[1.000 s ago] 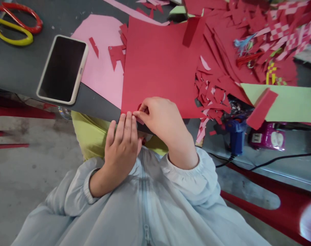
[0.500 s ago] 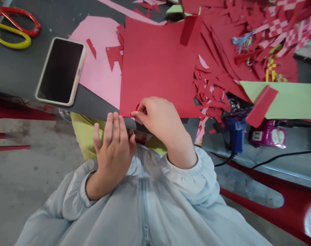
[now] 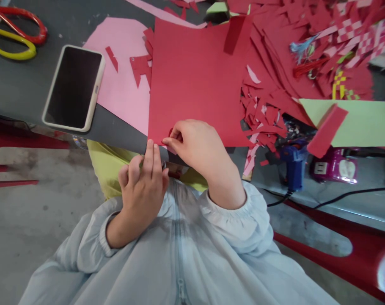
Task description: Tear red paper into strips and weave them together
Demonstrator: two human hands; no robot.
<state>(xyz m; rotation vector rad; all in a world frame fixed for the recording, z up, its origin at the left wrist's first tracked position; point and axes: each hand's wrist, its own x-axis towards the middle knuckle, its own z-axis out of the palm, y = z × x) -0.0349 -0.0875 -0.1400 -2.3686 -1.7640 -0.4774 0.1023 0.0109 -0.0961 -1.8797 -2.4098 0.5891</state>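
Note:
A large red paper sheet [image 3: 195,80] lies in front of me at the table's near edge. My left hand [image 3: 141,182] rests two straight fingertips at the sheet's lower left corner, its other fingers curled, with nothing seen in its grip. Beside it, my right hand [image 3: 200,146] has thumb and index finger pinched together on a small red paper piece [image 3: 164,141] at the sheet's lower edge. The back of that hand hides most of the piece. Under the sheet's left side is a pink paper [image 3: 119,93] with a red fish-shaped cutout [image 3: 140,67] on it.
On the left are a phone [image 3: 75,87] and scissors [image 3: 19,31] with red and yellow handles. Red scraps [image 3: 264,120] heap on the right, near a blue glue gun [image 3: 294,165], a purple power adapter [image 3: 335,165] and light green paper [image 3: 367,123].
My left hand has moved slightly right, its fingertips now at the sheet's corner, and some of its fingers have curled in. My right hand keeps its pinch in the same place.

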